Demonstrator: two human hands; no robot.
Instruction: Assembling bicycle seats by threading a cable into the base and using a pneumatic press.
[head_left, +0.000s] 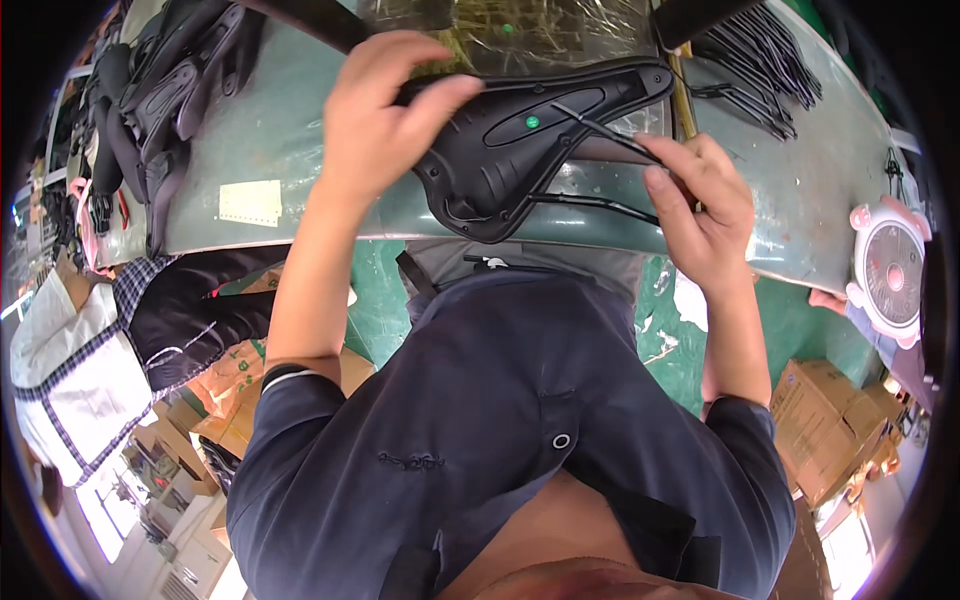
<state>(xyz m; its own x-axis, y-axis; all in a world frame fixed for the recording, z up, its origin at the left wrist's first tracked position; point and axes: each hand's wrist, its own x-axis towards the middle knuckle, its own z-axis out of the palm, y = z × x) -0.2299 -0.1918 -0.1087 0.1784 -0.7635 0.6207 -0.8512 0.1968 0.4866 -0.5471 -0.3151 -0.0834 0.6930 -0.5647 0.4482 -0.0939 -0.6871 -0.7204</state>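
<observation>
A black bicycle saddle (490, 170) lies underside up near the table's front edge, with a small round green sticker on it. My left hand (385, 115) is closed around its left rear edge, thumb on the underside. My right hand (705, 205) pinches a bent black metal saddle rail (605, 130) between thumb and fingers. One arm of this rail reaches over the saddle's underside; the other arm (590, 203) ends at the saddle's near edge. Whether either end is seated in the saddle, I cannot tell.
Black saddles (165, 100) are heaped at the left, and several loose rails (765, 70) at the right. A yellowish paper slip (250, 203) lies on the green table (300, 150). A tape-covered block (560, 40) stands behind the saddle. A pink-and-white fan (892, 270) and cartons (825, 425) are at the right.
</observation>
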